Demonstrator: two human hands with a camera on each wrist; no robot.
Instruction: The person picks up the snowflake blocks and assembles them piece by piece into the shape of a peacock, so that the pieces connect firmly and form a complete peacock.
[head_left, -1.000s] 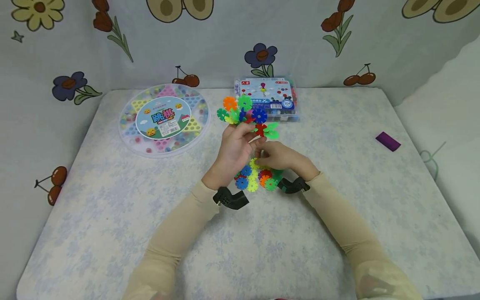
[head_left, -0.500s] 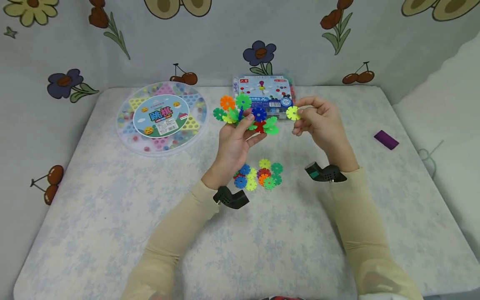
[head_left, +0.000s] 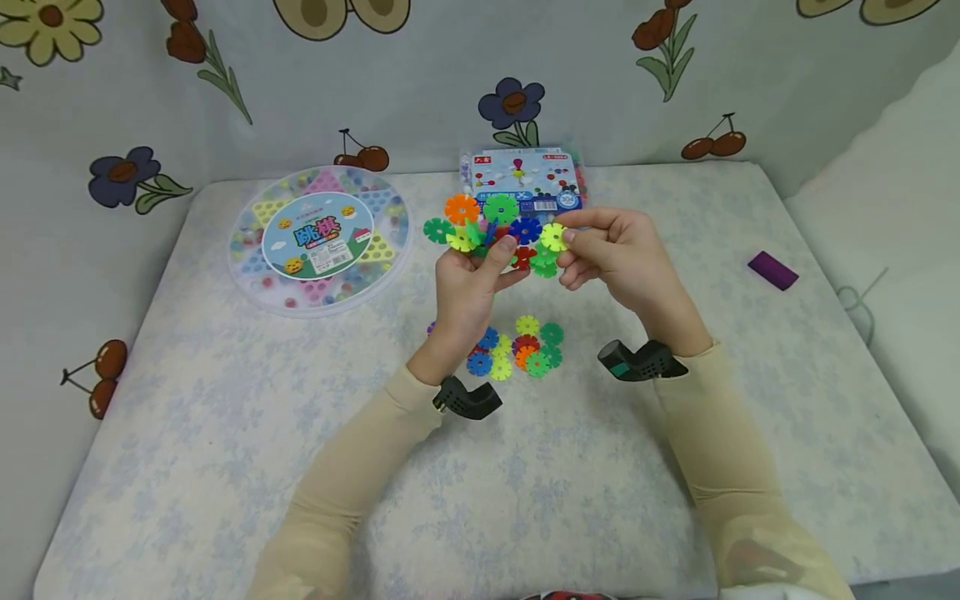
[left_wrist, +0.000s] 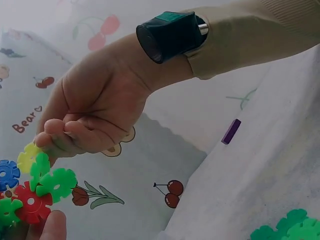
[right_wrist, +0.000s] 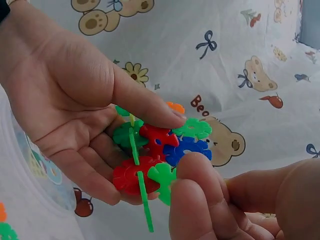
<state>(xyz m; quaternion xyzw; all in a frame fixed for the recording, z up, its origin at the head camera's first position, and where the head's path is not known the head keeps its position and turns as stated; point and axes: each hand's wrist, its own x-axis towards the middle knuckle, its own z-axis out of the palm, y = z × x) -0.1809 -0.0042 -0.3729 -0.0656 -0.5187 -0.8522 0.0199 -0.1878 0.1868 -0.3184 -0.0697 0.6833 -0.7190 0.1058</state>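
Observation:
My left hand [head_left: 467, 292] grips a cluster of interlocked notched plastic discs [head_left: 525, 231] in orange, green, blue, red and yellow, held up over the table. Thumb and fingers of my right hand [head_left: 628, 260] pinch a single yellow notched disc [head_left: 553, 237] at the cluster's right side. In the left wrist view, that yellow disc [left_wrist: 29, 158] overlaps the cluster beside a blue and a green disc. From the right wrist, red and green discs [right_wrist: 137, 175] show between the left thumb and fingers; the right fingers [right_wrist: 192, 210] hide the yellow disc there.
Several loose discs [head_left: 537, 364] lie on the table below the hands, partly behind the left wrist. A round Chinese checkers board [head_left: 247, 287] is at the back left. Behind the cluster stands a clear plastic box [head_left: 517, 171]. A purple block [head_left: 773, 271] lies far right.
My right hand picked up the yellow disc from the loose pieces, lifted it out to the right, then brought it left against the cluster. The left hand keeps its grip, nearly still.

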